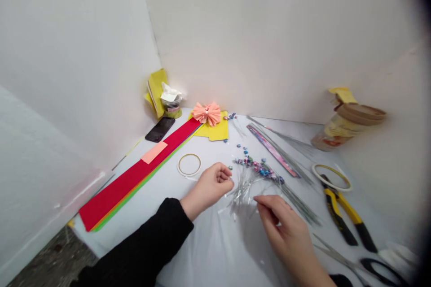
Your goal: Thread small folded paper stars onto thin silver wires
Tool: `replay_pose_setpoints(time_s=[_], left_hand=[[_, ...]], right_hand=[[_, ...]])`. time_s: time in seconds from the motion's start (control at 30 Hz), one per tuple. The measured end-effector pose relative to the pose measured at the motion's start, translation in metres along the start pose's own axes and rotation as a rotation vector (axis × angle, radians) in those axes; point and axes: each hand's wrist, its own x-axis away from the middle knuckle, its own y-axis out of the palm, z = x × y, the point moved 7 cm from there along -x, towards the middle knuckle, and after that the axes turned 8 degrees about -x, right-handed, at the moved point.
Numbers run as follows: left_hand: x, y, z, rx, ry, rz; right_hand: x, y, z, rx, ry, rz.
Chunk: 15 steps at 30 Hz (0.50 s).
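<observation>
The left hand's (213, 184) fingers curl together; the right hand's (286, 228) thumb and forefinger close together. Whether either pinches anything, I cannot tell. Beaded wires (259, 168) lie on the desk (208, 246), eleven o'clock from the right hand.

A: Arm status?
B: Left arm (141, 242) in from lower left, black sleeve to the wrist (188, 206). Right arm (311, 262) in from lower right, mostly bare in view, dark cuff (340, 280) at the frame edge.
A: Hands?
B: Left grip (213, 184): fingers curled, thumb toward the index. Right grip (283, 219): index and thumb reach left, tips close, small gap behind them.
A: Touching each other?
B: No, apart. Left sits farther out. Full closure unclear on both.
</observation>
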Motion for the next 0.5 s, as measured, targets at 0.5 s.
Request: replay_pose_setpoints(time_s=[0.5], left_hand=[[0.025,0.041,-0.016,0.878,-0.336,-0.342]], right_hand=[[-0.006,-0.004,-0.02,-0.02,0.074,0.06]])
